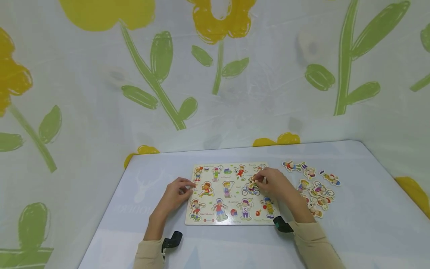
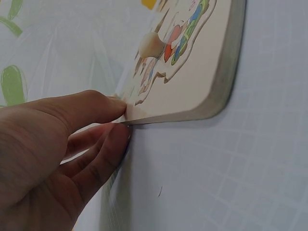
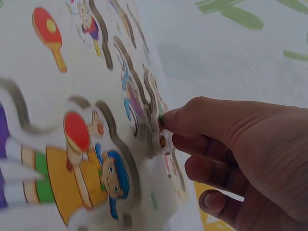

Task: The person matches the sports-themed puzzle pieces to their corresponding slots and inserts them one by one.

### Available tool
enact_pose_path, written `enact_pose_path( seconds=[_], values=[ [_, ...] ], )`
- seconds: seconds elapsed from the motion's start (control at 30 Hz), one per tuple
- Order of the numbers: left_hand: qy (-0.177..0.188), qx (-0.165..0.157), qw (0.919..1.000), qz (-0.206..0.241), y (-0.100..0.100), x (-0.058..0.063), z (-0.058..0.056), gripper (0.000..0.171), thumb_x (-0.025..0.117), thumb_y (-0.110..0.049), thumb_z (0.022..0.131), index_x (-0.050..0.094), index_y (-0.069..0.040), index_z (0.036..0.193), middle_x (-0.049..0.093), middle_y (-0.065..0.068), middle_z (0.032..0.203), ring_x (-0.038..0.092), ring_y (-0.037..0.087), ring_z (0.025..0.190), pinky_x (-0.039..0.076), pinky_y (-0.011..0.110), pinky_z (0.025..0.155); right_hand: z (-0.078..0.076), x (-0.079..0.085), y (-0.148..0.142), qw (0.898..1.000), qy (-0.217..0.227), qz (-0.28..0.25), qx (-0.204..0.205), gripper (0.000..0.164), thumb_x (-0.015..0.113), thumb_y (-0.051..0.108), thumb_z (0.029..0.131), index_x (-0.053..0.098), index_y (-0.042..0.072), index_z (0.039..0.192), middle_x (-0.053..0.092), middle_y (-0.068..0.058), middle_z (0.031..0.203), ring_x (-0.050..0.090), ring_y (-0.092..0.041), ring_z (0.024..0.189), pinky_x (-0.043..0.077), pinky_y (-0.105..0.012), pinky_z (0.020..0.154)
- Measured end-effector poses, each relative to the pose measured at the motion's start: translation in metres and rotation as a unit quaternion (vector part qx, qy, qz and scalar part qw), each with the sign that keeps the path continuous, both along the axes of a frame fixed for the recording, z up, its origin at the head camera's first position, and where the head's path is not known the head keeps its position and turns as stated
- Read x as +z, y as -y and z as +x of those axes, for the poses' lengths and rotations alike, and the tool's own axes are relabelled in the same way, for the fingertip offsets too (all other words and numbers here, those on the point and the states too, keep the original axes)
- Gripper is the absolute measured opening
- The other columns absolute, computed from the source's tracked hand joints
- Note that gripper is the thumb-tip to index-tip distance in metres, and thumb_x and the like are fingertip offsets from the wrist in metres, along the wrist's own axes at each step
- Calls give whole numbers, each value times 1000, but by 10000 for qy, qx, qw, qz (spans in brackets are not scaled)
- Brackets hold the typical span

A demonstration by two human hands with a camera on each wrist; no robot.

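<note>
A pale backdrop [image 1: 268, 86] with yellow flowers and green stems stands on the far side. In front of it, a white worktop [image 1: 366, 228] carries a puzzle board [image 1: 217, 188] bearing sports figures. The left hand [image 1: 174, 192] grips the board's left edge, thumb above and fingers at the underside. The right hand [image 1: 276, 183] is above the board's right half, its grip closed on a cut-out piece [image 3: 155, 127] just over the bicycle picture [image 1: 251, 191]. Loose pieces [image 1: 321, 189], several overlapping, lie on the worktop to the board's right.
</note>
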State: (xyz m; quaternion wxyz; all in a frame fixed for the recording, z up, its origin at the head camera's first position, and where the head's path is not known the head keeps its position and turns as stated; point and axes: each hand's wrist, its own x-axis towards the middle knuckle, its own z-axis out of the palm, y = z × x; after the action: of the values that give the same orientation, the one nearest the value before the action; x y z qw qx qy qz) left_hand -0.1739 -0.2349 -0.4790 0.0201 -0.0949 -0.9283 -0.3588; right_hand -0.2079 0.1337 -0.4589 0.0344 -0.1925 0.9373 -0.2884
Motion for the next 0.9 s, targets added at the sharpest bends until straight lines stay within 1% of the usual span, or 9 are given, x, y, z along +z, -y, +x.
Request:
enact_pose_path(
  seconds=[0.1, 0.27, 0.4, 0.53, 0.6, 0.77, 0.9],
  values=[
    [-42, 8, 10000, 16, 0, -1, -1, 20, 73, -5, 84, 76, -11, 103, 64, 7, 112, 58, 10, 81, 49, 21, 70, 1, -1, 8, 9998, -131, -34, 111, 9, 73, 16, 87, 75, 13, 95, 63, 7, 82, 52, -10, 74, 46, -28, 70],
    [68, 42, 10000, 48, 0, -1, -1, 20, 72, -4, 85, 76, -11, 103, 64, 8, 113, 58, 11, 82, 49, 22, 71, 2, -3, 25, 9993, -219, -56, 310, 8, 72, 15, 87, 75, 13, 94, 63, 8, 81, 53, -8, 75, 46, -26, 70],
    [68, 69, 10000, 16, -1, -1, -1, 21, 72, -4, 84, 76, -11, 103, 64, 8, 112, 57, 11, 82, 49, 22, 71, 5, -2, 42, 9993, -84, -115, 342, 7, 73, 15, 86, 74, 14, 93, 63, 9, 79, 52, -7, 74, 47, -25, 70],
    [59, 103, 9999, 13, -1, -1, -1, 20, 73, -5, 84, 76, -11, 103, 64, 7, 113, 57, 11, 81, 49, 21, 71, 7, -1, 58, 9995, 51, -118, 287, 7, 73, 17, 87, 75, 16, 94, 63, 11, 79, 52, -6, 73, 48, -24, 72],
    [66, 113, 9999, 18, -1, 0, -1, 20, 73, -5, 84, 76, -11, 103, 64, 7, 113, 58, 11, 82, 49, 21, 71, 7, 0, 66, 9994, 63, -147, 307, 7, 73, 16, 87, 75, 16, 94, 64, 11, 80, 52, -6, 73, 48, -24, 72],
    [101, 100, 9999, 68, -2, 1, -1, 21, 72, -4, 84, 76, -10, 103, 64, 8, 113, 58, 11, 82, 49, 22, 72, 8, 3, 87, 9981, -99, -218, 563, 7, 72, 15, 87, 75, 15, 94, 65, 10, 81, 53, -6, 75, 48, -26, 73],
    [105, 41, 9998, 134, -2, 2, -1, 20, 72, -3, 84, 76, -9, 103, 64, 9, 112, 58, 12, 82, 49, 22, 71, 8, 5, 102, 9969, -54, -303, 729, 8, 71, 16, 89, 75, 15, 95, 66, 8, 83, 54, -7, 76, 48, -26, 72]
  ],
)
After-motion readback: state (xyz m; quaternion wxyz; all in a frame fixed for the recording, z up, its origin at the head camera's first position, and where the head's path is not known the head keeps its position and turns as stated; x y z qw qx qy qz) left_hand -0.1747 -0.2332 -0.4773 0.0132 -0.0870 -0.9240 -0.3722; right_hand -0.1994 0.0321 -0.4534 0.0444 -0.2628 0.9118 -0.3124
